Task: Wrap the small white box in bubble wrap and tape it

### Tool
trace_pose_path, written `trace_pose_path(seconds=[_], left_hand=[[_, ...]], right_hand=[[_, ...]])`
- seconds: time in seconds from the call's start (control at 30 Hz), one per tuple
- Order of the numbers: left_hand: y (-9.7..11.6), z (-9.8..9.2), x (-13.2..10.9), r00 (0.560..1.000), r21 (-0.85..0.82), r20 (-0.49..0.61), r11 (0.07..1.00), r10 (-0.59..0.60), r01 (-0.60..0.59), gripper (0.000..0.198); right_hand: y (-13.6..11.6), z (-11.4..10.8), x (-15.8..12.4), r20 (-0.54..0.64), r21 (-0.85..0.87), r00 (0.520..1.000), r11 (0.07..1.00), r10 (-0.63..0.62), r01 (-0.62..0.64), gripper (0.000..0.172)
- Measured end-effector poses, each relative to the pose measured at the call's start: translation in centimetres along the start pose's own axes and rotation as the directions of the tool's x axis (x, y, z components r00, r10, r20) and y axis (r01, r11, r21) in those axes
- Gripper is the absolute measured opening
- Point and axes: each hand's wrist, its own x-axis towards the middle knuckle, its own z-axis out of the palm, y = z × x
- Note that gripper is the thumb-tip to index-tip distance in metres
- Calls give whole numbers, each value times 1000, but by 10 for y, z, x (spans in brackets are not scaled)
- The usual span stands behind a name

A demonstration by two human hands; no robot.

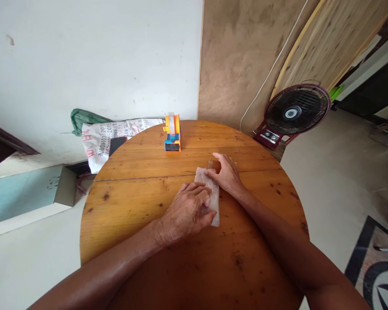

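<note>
A flat, pale bundle that looks like bubble wrap (215, 202) lies lengthwise on the round wooden table (132, 198). My left hand (189, 209) rests over its left side, fingers bent and pressed on the wrap. At the bundle's far end is my right hand (226, 174), its thumb touching the wrap's top edge and its fingers stretched forward, apart from the thumb. A short strip of clear tape (210, 165) sticks out past that end, beside the right hand. Whatever is inside the wrap is hidden.
An orange and blue tape dispenser (172, 133) stands near the table's far edge. Behind the table's left side lie a printed white sack (97, 146) and green cloth. A dark red fan (294, 112) stands beyond the right edge, with a white cable (271, 69) hanging along the wall.
</note>
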Motion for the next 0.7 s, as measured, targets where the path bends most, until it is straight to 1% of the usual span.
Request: trace_pose_path(seconds=[0.07,0.13,0.2,0.27,0.33,0.4,0.47,0.57,0.63,0.7], left_hand=[[0,1,1,1000,1,4,1000,-2,2,15],[0,1,1,1000,0,8,1000,-3,3,14],[0,2,1,1000,-4,8,1000,4,-4,14],[1,2,1,1000,-8,-1,1000,11,-11,14],[1,1,0,1000,-7,-3,1000,8,-8,14],[2,0,-1,1000,-3,1,1000,4,-4,14],[2,0,-1,1000,-1,4,1000,1,-1,14],[2,1,0,1000,-4,-7,1000,2,-2,13],[1,3,0,1000,-3,-13,1000,4,-4,12],[1,4,0,1000,-3,-11,1000,6,-6,11]], right_hand=[[-3,-8,-1,25,-65,997,996,67,-66,66],[-3,-18,1,74,-62,988,990,132,-128,66],[-1,-27,3,119,-26,976,983,182,-180,57],[1,-34,5,156,30,967,977,202,-209,44],[2,-38,6,215,110,953,964,214,-241,35],[-1,-40,4,301,198,928,938,218,-285,31],[-6,-39,2,361,269,906,905,222,-329,28],[-14,-36,-1,421,337,875,854,239,-396,26],[-16,-32,-2,450,390,855,804,258,-448,26],[-16,-26,-3,477,454,842,750,251,-481,28]])
